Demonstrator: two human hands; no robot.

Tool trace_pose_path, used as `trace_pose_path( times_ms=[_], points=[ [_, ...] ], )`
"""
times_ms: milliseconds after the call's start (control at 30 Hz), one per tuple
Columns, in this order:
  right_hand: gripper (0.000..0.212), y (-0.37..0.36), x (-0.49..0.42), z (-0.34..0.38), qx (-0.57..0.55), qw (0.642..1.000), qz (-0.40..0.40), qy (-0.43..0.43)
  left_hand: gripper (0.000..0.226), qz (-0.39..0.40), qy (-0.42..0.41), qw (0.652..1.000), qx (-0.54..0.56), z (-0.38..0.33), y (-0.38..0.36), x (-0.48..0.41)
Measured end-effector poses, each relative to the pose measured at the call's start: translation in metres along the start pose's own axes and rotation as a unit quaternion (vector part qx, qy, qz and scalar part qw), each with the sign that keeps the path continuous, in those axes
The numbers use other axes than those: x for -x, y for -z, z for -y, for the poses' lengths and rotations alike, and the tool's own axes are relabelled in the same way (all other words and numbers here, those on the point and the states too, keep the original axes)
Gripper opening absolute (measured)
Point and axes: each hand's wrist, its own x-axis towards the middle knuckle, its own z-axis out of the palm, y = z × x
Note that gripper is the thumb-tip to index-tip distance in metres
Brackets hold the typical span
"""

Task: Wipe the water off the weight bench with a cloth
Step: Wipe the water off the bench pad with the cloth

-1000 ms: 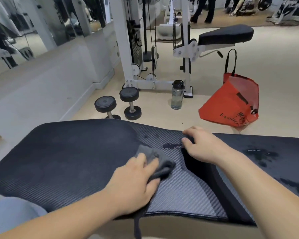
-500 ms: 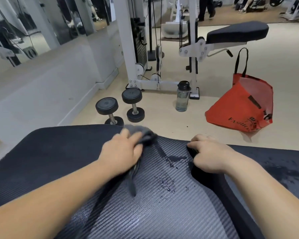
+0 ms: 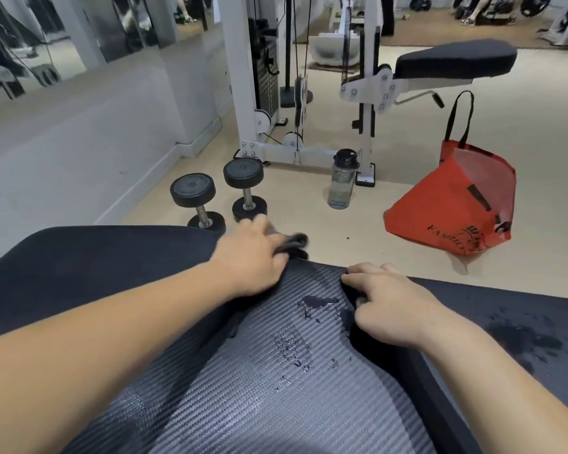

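Observation:
The weight bench (image 3: 79, 273) fills the lower frame, a dark pad with a ribbed grey middle section. Water (image 3: 315, 303) lies in small puddles and streaks on the ribbed part, and more wet patches (image 3: 522, 335) darken the pad at the right. My left hand (image 3: 253, 257) grips a dark grey cloth (image 3: 292, 242) at the bench's far edge, past the puddles. My right hand (image 3: 387, 303) rests on the pad with its fingers curled into the gap between the pad sections, right beside the water.
On the floor beyond the bench stand two dumbbells (image 3: 220, 198), a clear water bottle (image 3: 341, 181) and a red tote bag (image 3: 456, 204). A white cable machine (image 3: 259, 93) with a black seat pad (image 3: 453, 60) stands behind them. A mirrored wall runs along the left.
My left hand has swept the cloth from the near middle of the bench forward to its far edge, leaving streaked water behind. My right hand has stayed at the gap.

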Motion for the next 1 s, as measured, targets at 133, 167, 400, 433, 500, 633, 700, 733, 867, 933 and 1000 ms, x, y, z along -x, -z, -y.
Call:
trace_pose_path(
  times_ms=[133, 167, 400, 433, 500, 633, 700, 733, 867, 933, 1000],
  points=[
    [0.065, 0.002, -0.004, -0.011, -0.066, 0.998, -0.006, -0.021, 0.046, 0.053, -0.093, 0.994, 0.001, -0.002, 0.014, -0.004],
    [0.064, 0.003, -0.003, -0.016, -0.094, 0.995, -0.01, -0.029, 0.048, 0.067, -0.057, 0.995, -0.04, 0.006, 0.016, -0.015],
    [0.052, 0.0, 0.009, -0.039, -0.033, 0.999, -0.032, -0.015, 0.022, 0.079, -0.022, 0.996, 0.029, -0.042, -0.004, -0.02],
    [0.056, 0.001, 0.01, -0.041, -0.037, 0.999, -0.028, -0.011, 0.022, 0.065, -0.061, 0.994, 0.063, -0.046, -0.006, -0.013],
    [0.064, 0.004, 0.011, -0.045, -0.059, 0.998, -0.025, -0.002, 0.03, 0.065, -0.088, 0.988, 0.107, -0.03, -0.006, -0.014],
    [0.062, -0.002, 0.009, -0.052, -0.072, 0.997, -0.02, 0.007, 0.041, 0.045, 0.042, 0.996, 0.069, 0.013, -0.005, -0.036],
    [0.058, -0.003, 0.006, -0.051, -0.072, 0.997, -0.018, 0.005, 0.032, 0.011, 0.02, 0.996, 0.091, -0.001, -0.012, -0.023],
    [0.057, -0.003, 0.005, -0.05, -0.072, 0.997, -0.018, 0.0, 0.032, -0.014, -0.018, 0.994, 0.108, -0.014, -0.017, -0.007],
    [0.06, -0.004, 0.005, -0.042, -0.067, 0.998, -0.015, -0.016, 0.046, -0.027, -0.224, 0.97, 0.087, -0.017, -0.018, 0.066],
    [0.057, -0.006, 0.007, -0.039, -0.058, 0.998, -0.016, -0.016, 0.044, -0.005, -0.299, 0.954, 0.024, 0.01, -0.013, 0.061],
    [0.051, -0.007, 0.01, -0.038, -0.058, 0.998, -0.021, -0.02, 0.045, -0.026, -0.247, 0.969, -0.009, 0.027, -0.008, 0.039]
  ],
)
